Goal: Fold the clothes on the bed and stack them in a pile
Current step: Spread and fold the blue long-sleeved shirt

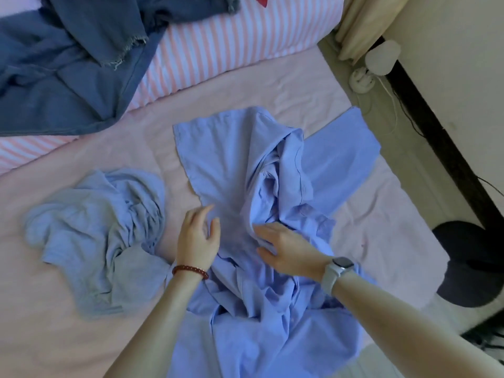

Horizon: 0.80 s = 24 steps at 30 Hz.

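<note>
The left hand point(198, 236) and right hand point(283, 248) are laid with relaxed fingers, grasping nothing, on a rumpled light-blue cotton shirt point(245, 173) spread mid-bed, reaching the bed's right edge. A crumpled grey-blue garment point(95, 227) lies left; bare pink sheet point(68, 336) is seen below it.

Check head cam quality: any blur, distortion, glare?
Head view: soft daylight, no glare; left hand slightly motion-blurred, right hand sharper on the blue shirt; wide-angle bends the bed edge; grey garment soft.
</note>
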Each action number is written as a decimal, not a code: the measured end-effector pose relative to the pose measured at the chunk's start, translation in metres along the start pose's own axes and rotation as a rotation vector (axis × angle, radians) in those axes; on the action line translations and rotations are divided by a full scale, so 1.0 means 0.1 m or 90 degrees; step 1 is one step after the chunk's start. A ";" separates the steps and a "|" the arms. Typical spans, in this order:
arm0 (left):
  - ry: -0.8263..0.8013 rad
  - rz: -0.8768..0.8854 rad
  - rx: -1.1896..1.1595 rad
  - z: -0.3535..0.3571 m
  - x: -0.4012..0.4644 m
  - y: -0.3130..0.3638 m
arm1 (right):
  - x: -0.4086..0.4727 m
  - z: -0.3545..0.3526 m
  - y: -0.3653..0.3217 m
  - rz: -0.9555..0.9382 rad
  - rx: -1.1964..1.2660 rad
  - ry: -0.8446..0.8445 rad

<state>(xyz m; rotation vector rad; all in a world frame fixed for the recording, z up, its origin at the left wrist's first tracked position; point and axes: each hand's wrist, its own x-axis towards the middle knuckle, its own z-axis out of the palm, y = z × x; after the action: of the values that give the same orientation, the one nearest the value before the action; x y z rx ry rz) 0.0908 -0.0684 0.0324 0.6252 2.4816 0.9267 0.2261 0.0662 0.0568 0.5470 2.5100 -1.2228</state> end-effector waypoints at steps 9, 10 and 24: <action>-0.286 0.220 0.179 0.32 0.21 0.44 | -0.19 -0.16 0.57 0.321 0.146 0.362; -0.329 0.198 0.208 0.38 0.19 0.42 | -0.12 -0.19 0.65 0.373 0.163 0.284; -0.221 0.464 0.012 -0.17 0.34 1.41 | -0.67 -1.00 0.04 0.086 0.324 0.256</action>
<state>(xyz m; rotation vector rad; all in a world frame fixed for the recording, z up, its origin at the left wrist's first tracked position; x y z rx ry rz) 0.0911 0.0370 0.1334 1.6049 1.9564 0.9239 0.2776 0.1347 0.1417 1.1656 2.3906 -1.8605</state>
